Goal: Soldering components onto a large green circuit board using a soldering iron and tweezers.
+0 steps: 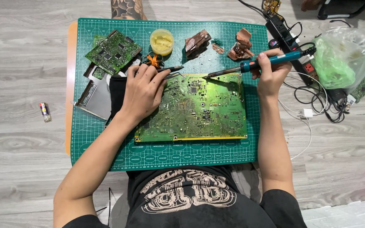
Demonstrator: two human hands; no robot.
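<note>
A large green circuit board [199, 109] lies on a green cutting mat [106, 143]. My left hand [142, 90] rests on the board's left part and holds black tweezers [172, 69], whose tips point right along the board's top edge. My right hand [269, 71] grips a teal-handled soldering iron [254, 64]; its tip sits at the board's top edge, near the tweezers' tips.
A smaller green board [113, 50], a yellow tub [162, 41], brown scrap pieces [197, 42] and a metal plate [96, 97] lie on the mat. A power strip [286, 36], cables [317, 99] and a green plastic bag [339, 59] are at right. A small battery [44, 112] lies on the floor.
</note>
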